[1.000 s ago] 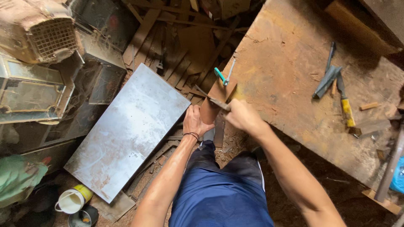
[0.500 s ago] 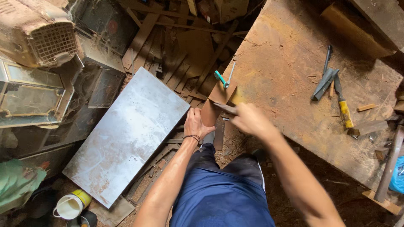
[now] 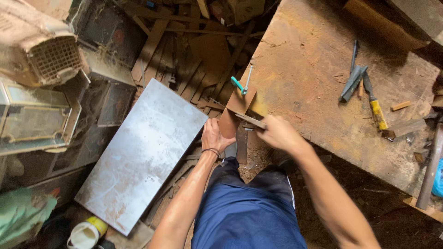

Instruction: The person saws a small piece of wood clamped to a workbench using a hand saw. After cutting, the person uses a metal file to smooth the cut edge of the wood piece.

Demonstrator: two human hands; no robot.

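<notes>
Counts: 1 brown wood piece [image 3: 229,121] standing at the corner of the workbench [image 3: 314,83], 1 flat blade-like tool [image 3: 251,121], 1 teal-handled clamp [image 3: 241,85] just above the wood at 12 o'clock, 1 grey metal sheet [image 3: 143,152] on the floor at 9 o'clock from the hands, 1 yellow-handled chisel [image 3: 374,105] & approx. 2 dark grey tools [image 3: 353,78] on the bench at 2–3 o'clock, 1 white/yellow tub [image 3: 86,234] at 7 o'clock, 1 beige slatted crate [image 3: 39,48] at 10 o'clock.

Left hand [image 3: 213,137]: fingers curled, closed round the lower left edge of the wood piece; dark band on the wrist. Right hand [image 3: 278,133]: closed in a fist on the handle end of the blade-like tool, blade pointing toward 9 o'clock, tip against the wood piece. Hand is motion-blurred, so exact finger grip can't be told.

Edges/room: wood piece sits right at the bench's near-left corner, hard by the clamp. Bench top between the corner & the chisel group is bare boards w/ sawdust. Left of the wood: metal sheet's corner comes close to the left hand. Scrap planks [image 3: 184,60] piled at 11–12 o'clock. Person's blue shorts [image 3: 247,207] directly below at 6 o'clock.
</notes>
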